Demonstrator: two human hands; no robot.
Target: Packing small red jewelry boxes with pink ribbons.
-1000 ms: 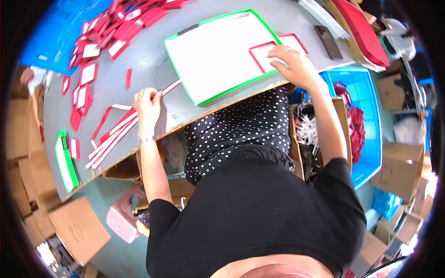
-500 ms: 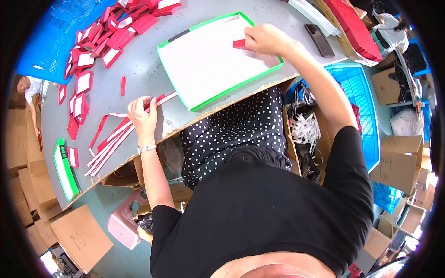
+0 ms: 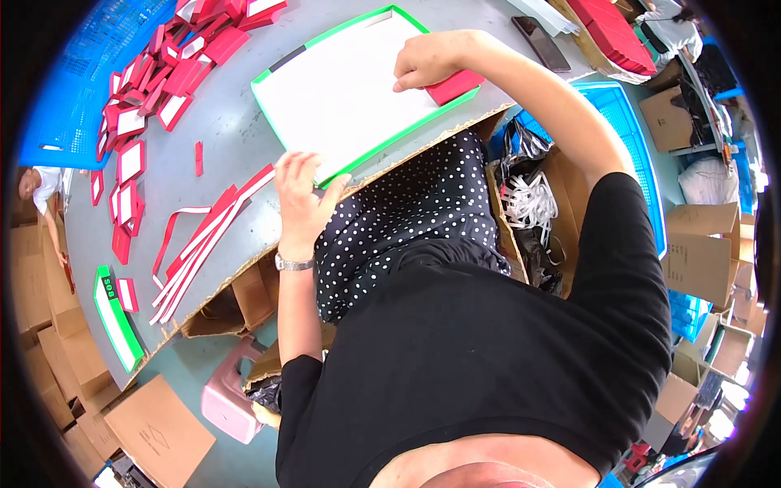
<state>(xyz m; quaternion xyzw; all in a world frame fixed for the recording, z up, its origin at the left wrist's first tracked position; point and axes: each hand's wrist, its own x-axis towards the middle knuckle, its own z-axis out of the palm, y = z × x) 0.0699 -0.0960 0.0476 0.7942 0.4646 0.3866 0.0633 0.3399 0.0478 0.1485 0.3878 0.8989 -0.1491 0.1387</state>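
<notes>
A shallow white tray with a green rim (image 3: 364, 163) lies tilted on the grey table. My left hand (image 3: 299, 199) is at its near-left corner, fingers stretched and thumb apart, touching the rim or just beside it. Over the tray, my right hand (image 3: 427, 60) has its fingers curled down; whatever they may hold is hidden. A flat red piece (image 3: 454, 87) sits in the tray's right-hand corner, partly under that hand and wrist. Left of my left hand, several red-and-white strips (image 3: 213, 236) fan out along the table edge.
Small red-and-white boxes (image 3: 175, 107) are heaped at the far left beside a blue crate (image 3: 61, 106). A green-and-white box piece (image 3: 119, 317) lies at the left edge. A phone (image 3: 541, 43) and red stacks (image 3: 612, 34) are far right. Another person (image 3: 49, 183) stands at left.
My left hand has left the strips and moved right to the tray corner. My right hand has shifted left over the tray, and more of the red piece now shows in the corner.
</notes>
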